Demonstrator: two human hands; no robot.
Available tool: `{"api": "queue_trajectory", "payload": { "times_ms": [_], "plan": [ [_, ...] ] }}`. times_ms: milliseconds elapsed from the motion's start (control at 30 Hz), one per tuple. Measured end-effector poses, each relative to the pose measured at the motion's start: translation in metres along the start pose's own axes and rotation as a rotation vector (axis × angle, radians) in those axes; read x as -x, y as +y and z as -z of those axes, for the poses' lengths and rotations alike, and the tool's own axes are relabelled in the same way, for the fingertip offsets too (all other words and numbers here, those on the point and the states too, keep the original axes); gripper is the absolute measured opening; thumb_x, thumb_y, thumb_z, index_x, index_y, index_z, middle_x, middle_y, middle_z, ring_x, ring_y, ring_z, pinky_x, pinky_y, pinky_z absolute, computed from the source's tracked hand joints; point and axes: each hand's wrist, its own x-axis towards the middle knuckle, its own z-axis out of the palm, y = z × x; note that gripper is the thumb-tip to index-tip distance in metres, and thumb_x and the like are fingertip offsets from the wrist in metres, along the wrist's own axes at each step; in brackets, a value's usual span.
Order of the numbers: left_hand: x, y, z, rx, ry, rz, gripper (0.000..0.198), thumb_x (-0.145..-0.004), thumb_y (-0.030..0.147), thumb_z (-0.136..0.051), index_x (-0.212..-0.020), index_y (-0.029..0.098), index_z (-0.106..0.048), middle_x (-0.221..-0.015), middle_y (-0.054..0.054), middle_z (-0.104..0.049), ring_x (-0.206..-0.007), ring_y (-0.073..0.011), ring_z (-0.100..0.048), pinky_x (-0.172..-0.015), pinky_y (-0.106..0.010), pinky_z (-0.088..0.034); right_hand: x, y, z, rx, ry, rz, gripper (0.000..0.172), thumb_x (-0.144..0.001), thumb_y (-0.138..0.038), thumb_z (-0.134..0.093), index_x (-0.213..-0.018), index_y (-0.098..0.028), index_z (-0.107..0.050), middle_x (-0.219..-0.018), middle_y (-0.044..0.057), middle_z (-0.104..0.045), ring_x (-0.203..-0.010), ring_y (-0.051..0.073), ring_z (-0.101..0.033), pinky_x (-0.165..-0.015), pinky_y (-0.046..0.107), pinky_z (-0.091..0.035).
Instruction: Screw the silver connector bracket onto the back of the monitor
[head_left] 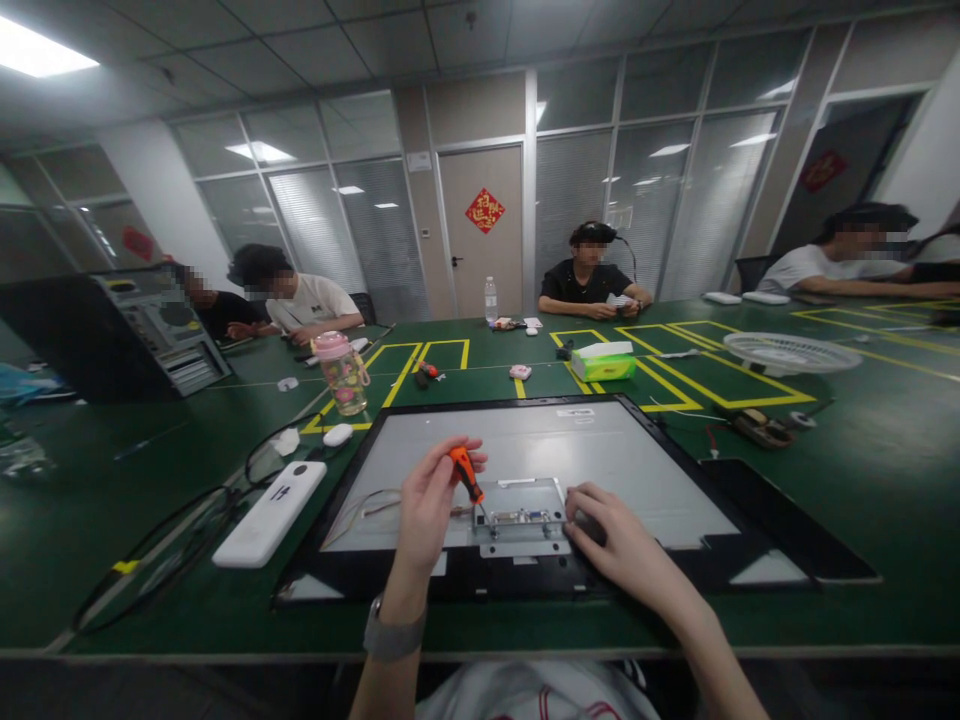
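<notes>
My left hand [433, 490] is closed round the handle of an orange and black screwdriver [466, 475]. The screwdriver tilts down, its tip at the port row on a metal bracket [529, 497]. Silver and blue connectors [525, 517] line the front of that bracket. At its right edge my right hand [611, 535] has its fingers curled against the metal; part of the grip is hidden, with something dark beneath the palm. Both hands are over a flat display panel [637, 450], grey-backed with a black frame, lying on the table. Thin wires [360, 510] run to the bracket's left.
On the left lie a white power bank [271, 513], black cables [161, 535] and a pink-lidded bottle [341, 375]. A computer case [112, 335] stands behind. Beyond the panel is a tissue pack [603, 362]; a black panel [787, 520] lies right. Several people sit across the green table [187, 450].
</notes>
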Motion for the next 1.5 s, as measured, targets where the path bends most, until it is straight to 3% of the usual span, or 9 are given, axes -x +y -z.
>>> {"api": "queue_trajectory", "payload": {
  "times_ms": [267, 433, 600, 767, 900, 1033, 1200, 1333, 1500],
  "plan": [
    [-0.003, -0.0064, 0.0058, -0.219, 0.095, -0.159, 0.027, -0.08, 0.039, -0.072, -0.096, 0.017, -0.072, -0.093, -0.005, -0.066, -0.078, -0.0128, -0.064, -0.074, -0.024, -0.055, -0.0002, 0.0004, 0.0004, -0.006, -0.014, 0.003, 0.007, -0.088, -0.02, -0.049, -0.086, -0.023, -0.056, -0.101, 0.006, -0.06, -0.098, 0.024, -0.059, -0.089, 0.037, -0.044],
    [-0.0026, -0.0071, 0.0047, -0.139, 0.055, -0.043, 0.036, -0.085, 0.044, -0.065, -0.11, 0.017, -0.07, -0.104, -0.01, -0.07, -0.09, -0.019, -0.068, -0.083, -0.032, -0.055, -0.0005, -0.0011, 0.0014, -0.003, -0.021, -0.001, 0.007, -0.088, -0.022, -0.048, -0.086, -0.023, -0.055, -0.101, 0.006, -0.06, -0.098, 0.024, -0.059, -0.09, 0.037, -0.044],
    [-0.0028, -0.0089, 0.0037, -0.249, 0.084, -0.18, 0.026, -0.078, 0.037, -0.074, -0.094, 0.017, -0.073, -0.095, -0.005, -0.065, -0.078, -0.0132, -0.062, -0.072, -0.023, -0.053, -0.0003, -0.0031, 0.0019, -0.007, -0.012, -0.001, 0.009, -0.088, -0.022, -0.048, -0.085, -0.022, -0.056, -0.101, 0.006, -0.061, -0.098, 0.025, -0.059, -0.09, 0.038, -0.045],
    [-0.0007, -0.007, 0.0018, -0.09, 0.015, -0.06, 0.038, -0.086, 0.042, -0.063, -0.113, 0.017, -0.069, -0.104, -0.01, -0.066, -0.094, -0.0197, -0.065, -0.083, -0.032, -0.054, 0.0001, -0.0015, 0.0009, 0.005, -0.013, -0.002, 0.008, -0.088, -0.023, -0.048, -0.086, -0.023, -0.056, -0.101, 0.006, -0.06, -0.096, 0.024, -0.059, -0.089, 0.038, -0.045],
    [-0.0012, -0.0075, 0.0027, -0.231, 0.106, -0.149, 0.029, -0.078, 0.036, -0.074, -0.101, 0.018, -0.072, -0.089, -0.004, -0.064, -0.076, -0.0128, -0.061, -0.07, -0.022, -0.052, 0.0005, -0.0006, 0.0006, 0.0, -0.009, -0.005, 0.008, -0.088, -0.024, -0.048, -0.087, -0.023, -0.056, -0.101, 0.006, -0.06, -0.097, 0.025, -0.059, -0.089, 0.038, -0.045],
    [-0.0016, -0.0084, 0.0043, -0.173, 0.09, -0.125, 0.031, -0.085, 0.041, -0.065, -0.107, 0.019, -0.072, -0.107, -0.009, -0.066, -0.091, -0.0167, -0.064, -0.08, -0.027, -0.053, 0.0007, -0.0009, 0.0005, -0.001, -0.018, -0.007, 0.009, -0.089, -0.024, -0.048, -0.088, -0.023, -0.057, -0.102, 0.006, -0.06, -0.097, 0.025, -0.059, -0.09, 0.038, -0.045],
    [-0.0007, -0.0093, 0.007, -0.152, 0.123, -0.097, 0.032, -0.079, 0.038, -0.073, -0.103, 0.017, -0.072, -0.091, -0.005, -0.069, -0.08, -0.0138, -0.065, -0.077, -0.025, -0.053, 0.0009, -0.0012, 0.0007, 0.002, -0.006, -0.001, 0.009, -0.088, -0.022, -0.048, -0.087, -0.023, -0.057, -0.101, 0.006, -0.06, -0.098, 0.024, -0.059, -0.09, 0.037, -0.045],
    [0.0004, -0.0053, 0.0025, -0.07, 0.094, -0.071, 0.033, -0.083, 0.041, -0.067, -0.105, 0.017, -0.072, -0.11, -0.01, -0.07, -0.095, -0.0191, -0.066, -0.083, -0.03, -0.054, 0.0011, -0.0015, 0.0008, 0.009, 0.003, -0.006, 0.008, -0.087, -0.022, -0.049, -0.086, -0.023, -0.057, -0.101, 0.006, -0.061, -0.096, 0.024, -0.059, -0.089, 0.037, -0.045],
    [-0.0002, -0.007, 0.0024, -0.135, 0.112, -0.091, 0.029, -0.075, 0.037, -0.076, -0.096, 0.016, -0.072, -0.089, -0.006, -0.069, -0.078, -0.0147, -0.065, -0.074, -0.026, -0.053, 0.0007, -0.0011, 0.0005, -0.001, -0.006, -0.008, 0.007, -0.088, -0.021, -0.049, -0.086, -0.023, -0.056, -0.101, 0.007, -0.061, -0.098, 0.025, -0.058, -0.09, 0.038, -0.045]
  ]
}}
